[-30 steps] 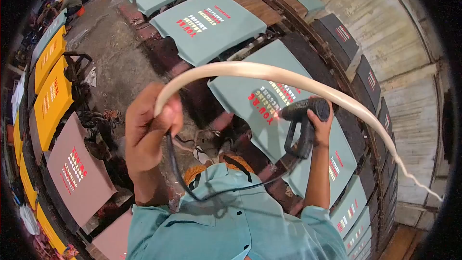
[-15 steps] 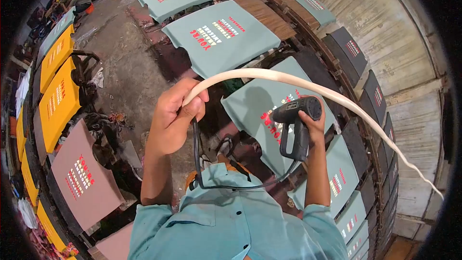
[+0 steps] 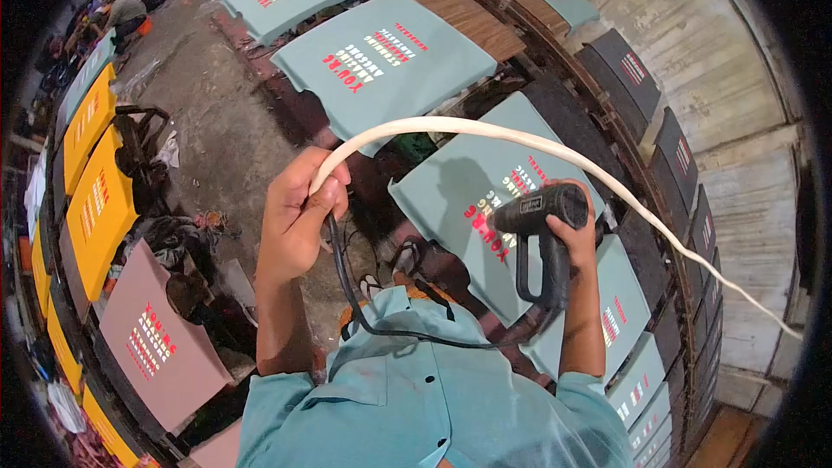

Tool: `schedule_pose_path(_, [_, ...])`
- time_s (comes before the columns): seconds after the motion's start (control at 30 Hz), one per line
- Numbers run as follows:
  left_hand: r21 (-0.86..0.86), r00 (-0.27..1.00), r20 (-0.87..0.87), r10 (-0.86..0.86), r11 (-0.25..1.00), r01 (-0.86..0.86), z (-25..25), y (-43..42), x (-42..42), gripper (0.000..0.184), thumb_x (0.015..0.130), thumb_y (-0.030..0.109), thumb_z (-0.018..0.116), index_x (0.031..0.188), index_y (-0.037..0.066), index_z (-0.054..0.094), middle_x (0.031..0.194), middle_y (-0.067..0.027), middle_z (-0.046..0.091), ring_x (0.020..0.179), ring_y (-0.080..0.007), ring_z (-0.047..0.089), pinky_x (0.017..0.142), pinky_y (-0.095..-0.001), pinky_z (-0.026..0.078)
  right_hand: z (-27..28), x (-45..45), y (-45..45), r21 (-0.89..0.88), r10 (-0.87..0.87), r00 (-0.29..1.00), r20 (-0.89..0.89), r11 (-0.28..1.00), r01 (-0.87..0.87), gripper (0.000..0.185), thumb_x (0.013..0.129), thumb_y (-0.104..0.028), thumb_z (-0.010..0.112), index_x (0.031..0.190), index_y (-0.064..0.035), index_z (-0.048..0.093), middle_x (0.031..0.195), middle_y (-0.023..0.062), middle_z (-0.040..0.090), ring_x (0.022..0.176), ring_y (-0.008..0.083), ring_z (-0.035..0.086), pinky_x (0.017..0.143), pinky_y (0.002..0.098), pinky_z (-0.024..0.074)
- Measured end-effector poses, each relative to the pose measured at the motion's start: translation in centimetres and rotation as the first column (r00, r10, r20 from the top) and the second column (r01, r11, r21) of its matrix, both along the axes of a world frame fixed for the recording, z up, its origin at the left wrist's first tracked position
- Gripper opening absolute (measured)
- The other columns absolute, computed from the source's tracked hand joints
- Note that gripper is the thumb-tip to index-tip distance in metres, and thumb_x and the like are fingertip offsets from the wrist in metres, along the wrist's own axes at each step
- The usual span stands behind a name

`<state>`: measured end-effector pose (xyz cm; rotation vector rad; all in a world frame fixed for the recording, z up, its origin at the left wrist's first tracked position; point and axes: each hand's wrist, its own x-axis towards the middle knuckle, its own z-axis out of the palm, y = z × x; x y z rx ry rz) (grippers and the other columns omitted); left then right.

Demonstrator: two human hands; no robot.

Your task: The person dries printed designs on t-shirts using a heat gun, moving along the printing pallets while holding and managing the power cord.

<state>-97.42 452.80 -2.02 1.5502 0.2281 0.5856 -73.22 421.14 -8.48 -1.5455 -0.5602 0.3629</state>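
Note:
My right hand (image 3: 579, 230) is closed round a black heat gun (image 3: 548, 247), whose nozzle points left over a grey-green printed fabric panel (image 3: 446, 195). Red, white and cream lettering shows on that panel, partly hidden by the gun. Pinched in the fingers of my left hand (image 3: 299, 212) is a thick white cable (image 3: 459, 126), which arches over to the right. A black cord (image 3: 368, 321) hangs from below the left hand and loops across my front towards the gun's handle.
More grey-green printed panels (image 3: 451, 35) lie on the boards ahead. Yellow panels (image 3: 102, 186) and a mauve panel (image 3: 165, 373) line the left row. Dark printed panels (image 3: 676, 156) stand along the wall at right. A person (image 3: 126, 16) bends down at far left.
The view has shifted slightly. My left hand with the white cable sits a little further left, and the heat gun in my right hand has come slightly lower.

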Motion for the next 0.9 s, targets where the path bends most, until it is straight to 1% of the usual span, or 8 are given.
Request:
schedule_pose_path(0.03, [-0.003, 1.000, 0.007, -0.012, 1.000, 0.012, -0.2, 0.0, 0.3, 0.014, 0.101, 0.014, 0.049, 0.097, 0.002, 0.055, 0.067, 0.0009, 0.046, 0.062, -0.0074, 0.043, 0.058, -0.0231, 0.033, 0.3, -0.2, -0.7, -0.027, 0.035, 0.999, 0.028, 0.999, -0.035, 0.056, 0.067, -0.005, 0.078, 0.118, -0.0008, 0.056, 0.113, 0.0112, 0.065, 0.105, 0.0213, 0.063, 0.097, 0.0348, 0.0477])
schedule_pose_path(0.17, [-0.060, 0.998, 0.006, -0.057, 0.997, 0.057, -0.8, -0.2, 1.7, 0.012, 0.101, 0.013, 0.050, 0.100, 0.002, 0.055, 0.067, 0.0012, 0.045, 0.061, -0.0074, 0.044, 0.056, -0.0228, 0.032, -0.8, -0.9, -4.1, -0.002, -0.189, 0.982, 0.015, 0.982, 0.190, 0.059, 0.065, -0.011, 0.080, 0.117, -0.0020, 0.056, 0.113, 0.0105, 0.063, 0.106, 0.0210, 0.061, 0.098, 0.0353, 0.0464])
schedule_pose_path(0.3, [-0.101, 0.997, 0.066, -0.045, 0.993, 0.052, -1.2, -0.7, 3.8, 0.009, 0.100, 0.011, 0.051, 0.100, 0.003, 0.055, 0.068, 0.0014, 0.045, 0.060, -0.0072, 0.043, 0.055, -0.0225, 0.031, -0.6, -0.2, -7.4, -0.089, -0.175, 0.982, 0.068, 0.979, 0.181, 0.060, 0.066, -0.014, 0.080, 0.119, -0.0029, 0.054, 0.113, 0.0102, 0.063, 0.105, 0.0206, 0.061, 0.096, 0.0347, 0.0462])
schedule_pose_path(0.43, [-0.128, 0.996, 0.070, -0.054, 0.990, 0.062, -1.4, -0.9, 5.3, 0.007, 0.100, 0.010, 0.051, 0.099, 0.003, 0.054, 0.069, 0.0017, 0.045, 0.059, -0.0069, 0.042, 0.055, -0.0226, 0.031, -0.4, 2.9, -7.9, -0.036, -0.381, 0.923, 0.060, 0.923, 0.383, 0.054, 0.070, -0.008, 0.077, 0.120, -0.0026, 0.055, 0.113, 0.0096, 0.063, 0.103, 0.0200, 0.061, 0.094, 0.0343, 0.0477])
schedule_pose_path(0.53, [-0.103, 0.997, 0.068, -0.034, 0.994, 0.041, -1.1, -0.6, 6.3, 0.007, 0.100, 0.010, 0.051, 0.098, 0.004, 0.054, 0.069, 0.0020, 0.045, 0.059, -0.0065, 0.041, 0.054, -0.0227, 0.030, -1.0, 3.9, -7.6, -0.051, -0.223, 0.967, 0.125, 0.972, 0.231, 0.054, 0.070, -0.007, 0.077, 0.119, -0.0020, 0.055, 0.114, 0.0101, 0.063, 0.103, 0.0198, 0.062, 0.094, 0.0338, 0.0482])
schedule_pose_path(0.63, [-0.116, 0.999, 0.053, -0.005, 0.993, 0.011, -0.9, -0.6, 7.1, 0.008, 0.100, 0.010, 0.051, 0.097, 0.004, 0.054, 0.069, 0.0022, 0.045, 0.058, -0.0060, 0.042, 0.053, -0.0223, 0.030, -1.1, 4.7, -6.4, -0.026, -0.291, 0.955, 0.053, 0.956, 0.292, 0.055, 0.070, -0.007, 0.076, 0.120, -0.0020, 0.054, 0.115, 0.0114, 0.063, 0.104, 0.0201, 0.061, 0.094, 0.0340, 0.0484])
schedule_pose_path(0.73, [-0.108, 0.999, 0.033, 0.042, 0.993, -0.038, -0.5, -0.3, 7.9, 0.008, 0.100, 0.010, 0.051, 0.096, 0.004, 0.054, 0.069, 0.0025, 0.045, 0.057, -0.0056, 0.042, 0.053, -0.0219, 0.030, -1.0, 5.5, -4.6, 0.014, -0.129, 0.991, 0.042, 0.992, 0.129, 0.057, 0.070, -0.007, 0.077, 0.121, -0.0020, 0.054, 0.115, 0.0120, 0.063, 0.106, 0.0201, 0.061, 0.095, 0.0340, 0.0485])
schedule_pose_path(0.9, [-0.089, 0.996, 0.066, 0.058, 0.995, -0.052, -0.3, 0.3, 8.7, 0.008, 0.100, 0.010, 0.052, 0.097, 0.003, 0.054, 0.072, 0.0011, 0.047, 0.058, -0.0062, 0.043, 0.053, -0.0220, 0.032, -1.1, 8.2, -1.1, 0.052, -0.069, 0.997, 0.035, 0.996, 0.067, 0.061, 0.067, -0.007, 0.080, 0.122, -0.0022, 0.053, 0.117, 0.0121, 0.063, 0.108, 0.0208, 0.061, 0.098, 0.0351, 0.0480])
